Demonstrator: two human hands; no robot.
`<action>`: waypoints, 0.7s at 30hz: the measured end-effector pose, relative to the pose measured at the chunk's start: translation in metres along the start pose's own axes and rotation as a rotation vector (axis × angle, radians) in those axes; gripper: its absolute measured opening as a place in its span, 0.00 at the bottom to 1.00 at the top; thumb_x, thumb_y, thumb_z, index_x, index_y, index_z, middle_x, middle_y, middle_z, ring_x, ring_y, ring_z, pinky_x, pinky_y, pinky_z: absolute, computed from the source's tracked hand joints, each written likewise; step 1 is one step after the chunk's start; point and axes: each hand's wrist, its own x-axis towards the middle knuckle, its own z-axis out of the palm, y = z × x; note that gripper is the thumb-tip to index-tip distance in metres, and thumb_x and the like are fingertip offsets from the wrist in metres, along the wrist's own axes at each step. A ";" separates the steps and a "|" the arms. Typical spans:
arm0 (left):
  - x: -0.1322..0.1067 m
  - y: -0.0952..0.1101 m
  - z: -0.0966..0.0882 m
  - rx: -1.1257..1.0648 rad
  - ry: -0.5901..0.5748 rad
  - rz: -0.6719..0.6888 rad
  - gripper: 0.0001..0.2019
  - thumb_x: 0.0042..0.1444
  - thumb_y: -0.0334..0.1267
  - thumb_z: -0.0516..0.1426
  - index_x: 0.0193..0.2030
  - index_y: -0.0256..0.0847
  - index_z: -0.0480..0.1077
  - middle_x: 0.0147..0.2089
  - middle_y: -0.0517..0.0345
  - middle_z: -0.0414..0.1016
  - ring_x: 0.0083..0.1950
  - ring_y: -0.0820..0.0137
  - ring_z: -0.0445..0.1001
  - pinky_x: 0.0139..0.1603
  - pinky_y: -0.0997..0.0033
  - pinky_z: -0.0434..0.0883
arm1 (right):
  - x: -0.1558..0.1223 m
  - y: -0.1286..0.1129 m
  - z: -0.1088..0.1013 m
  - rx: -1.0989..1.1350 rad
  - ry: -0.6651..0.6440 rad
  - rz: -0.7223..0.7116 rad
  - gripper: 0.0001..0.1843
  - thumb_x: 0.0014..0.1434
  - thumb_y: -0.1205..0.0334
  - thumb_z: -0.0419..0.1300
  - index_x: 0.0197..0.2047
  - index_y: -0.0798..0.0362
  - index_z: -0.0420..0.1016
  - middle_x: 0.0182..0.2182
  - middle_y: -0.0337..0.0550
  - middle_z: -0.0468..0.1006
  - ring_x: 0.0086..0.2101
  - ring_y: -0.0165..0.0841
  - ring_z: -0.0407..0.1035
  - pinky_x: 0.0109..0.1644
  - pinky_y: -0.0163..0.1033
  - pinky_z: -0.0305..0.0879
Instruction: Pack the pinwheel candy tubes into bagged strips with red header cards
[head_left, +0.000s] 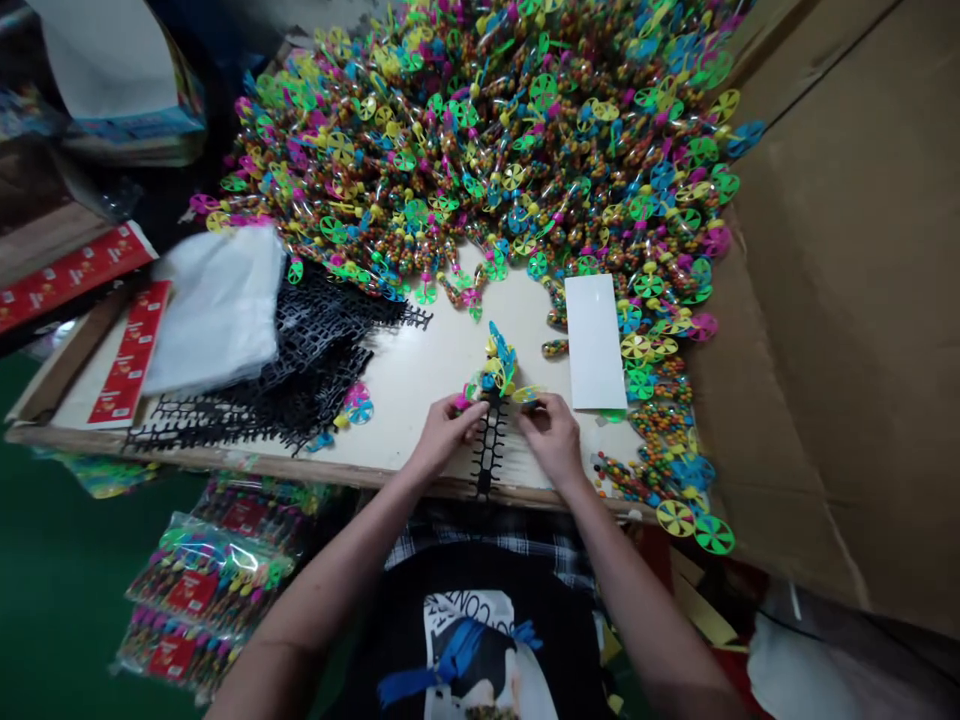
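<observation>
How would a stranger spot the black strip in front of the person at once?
Start at the big heap of colourful toys, then come down the pale tabletop to its front edge. There, between the left hand and right hand, is the black strip. It is a single piece with prongs along both sides, apart from the tangled black pile to the left.

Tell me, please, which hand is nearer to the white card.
Right. The right hand is just below the white card and slightly to its left in the picture; the left hand is lower too, but farther left.
</observation>
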 end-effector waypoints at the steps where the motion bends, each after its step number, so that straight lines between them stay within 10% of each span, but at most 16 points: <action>1: -0.004 -0.002 0.007 -0.037 0.003 -0.031 0.18 0.37 0.49 0.66 0.25 0.38 0.67 0.17 0.67 0.64 0.17 0.80 0.58 0.18 0.79 0.56 | -0.003 -0.002 0.003 -0.020 -0.007 0.003 0.07 0.56 0.58 0.59 0.38 0.51 0.68 0.32 0.40 0.71 0.32 0.33 0.68 0.37 0.39 0.69; 15: 0.000 0.006 0.028 -0.145 0.100 -0.088 0.17 0.32 0.42 0.66 0.18 0.39 0.61 0.13 0.68 0.59 0.14 0.80 0.56 0.15 0.79 0.49 | -0.010 -0.014 0.024 -0.168 -0.189 -0.057 0.22 0.47 0.73 0.52 0.47 0.52 0.63 0.41 0.48 0.67 0.43 0.40 0.64 0.49 0.48 0.67; 21: -0.001 0.010 0.031 -0.163 0.090 -0.108 0.17 0.30 0.42 0.66 0.18 0.39 0.61 0.14 0.67 0.62 0.15 0.80 0.59 0.16 0.79 0.52 | -0.009 -0.010 0.019 -0.178 -0.175 -0.057 0.09 0.53 0.68 0.51 0.39 0.52 0.63 0.35 0.46 0.67 0.36 0.39 0.64 0.41 0.46 0.67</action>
